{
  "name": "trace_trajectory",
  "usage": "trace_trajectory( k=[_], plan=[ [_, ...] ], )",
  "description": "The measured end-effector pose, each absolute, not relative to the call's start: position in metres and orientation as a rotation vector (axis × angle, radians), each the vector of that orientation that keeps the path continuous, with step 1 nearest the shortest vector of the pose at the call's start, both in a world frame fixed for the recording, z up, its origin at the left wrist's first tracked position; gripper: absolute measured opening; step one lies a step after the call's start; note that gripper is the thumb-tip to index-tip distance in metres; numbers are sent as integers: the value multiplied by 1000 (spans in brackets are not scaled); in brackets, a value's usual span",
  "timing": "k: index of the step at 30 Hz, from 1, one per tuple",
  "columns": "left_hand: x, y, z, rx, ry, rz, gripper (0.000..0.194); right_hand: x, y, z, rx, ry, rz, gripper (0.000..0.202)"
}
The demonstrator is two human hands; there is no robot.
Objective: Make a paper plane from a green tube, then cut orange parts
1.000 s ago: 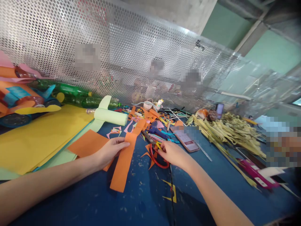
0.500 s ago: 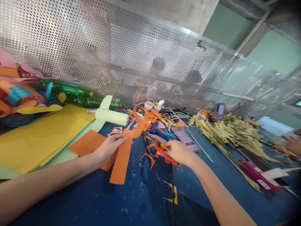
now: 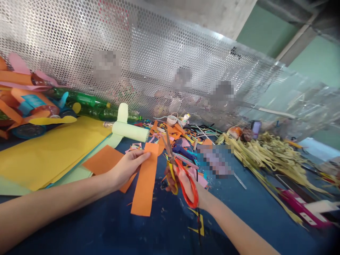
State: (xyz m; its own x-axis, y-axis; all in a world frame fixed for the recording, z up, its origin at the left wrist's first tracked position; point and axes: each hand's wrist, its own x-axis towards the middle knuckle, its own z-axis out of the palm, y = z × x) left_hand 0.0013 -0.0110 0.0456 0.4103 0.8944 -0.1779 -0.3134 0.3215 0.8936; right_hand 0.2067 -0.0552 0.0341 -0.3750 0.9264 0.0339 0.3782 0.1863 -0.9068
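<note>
Between thumb and fingers, my left hand (image 3: 132, 164) pinches the upper left edge of an orange paper strip (image 3: 145, 187), which hangs down at an angle over the blue table. To its right, my right hand (image 3: 186, 184) holds scissors (image 3: 189, 186) by their red and yellow handles. The blades point up and away, slightly parted, with no paper between them. Behind my left hand lies an orange sheet (image 3: 103, 159), and beyond it a light green paper roll (image 3: 130, 131) with fin-like pieces.
Yellow sheets (image 3: 53, 152) lie left, below paper-covered bottles (image 3: 39, 102). Paper scraps (image 3: 172, 131) are heaped centre back before a perforated metal screen (image 3: 148, 53). Dried strips (image 3: 276, 152) and a magenta power strip (image 3: 302, 209) lie right. People show blurred behind the screen.
My right hand has lifted and turned the scissors so the blades point up and away. The rounded orange piece by the strip's top is now mostly behind it. The view has shifted slightly.
</note>
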Motion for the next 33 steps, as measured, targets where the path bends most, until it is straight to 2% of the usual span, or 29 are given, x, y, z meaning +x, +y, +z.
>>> trace_trajectory(
  k=[3, 10, 16, 22, 33],
  plan=[
    [2, -18, 53, 940, 747, 928, 20, 200, -66, 35, -1145, -1784, 1325, 59],
    [6, -33, 62, 1023, 674, 1008, 23, 192, -84, 58, -1169, -2131, 1036, 56],
    [5, -35, 60, 1102, 642, 1033, 24, 192, -84, 60, -1154, -2243, 910, 50],
    [4, -33, 59, 1070, 654, 1025, 37, 193, -82, 57, -1154, -2284, 848, 49],
    [4, -34, 61, 1140, 699, 1029, 27, 191, -83, 62, -1143, -2281, 860, 51]
  ],
)
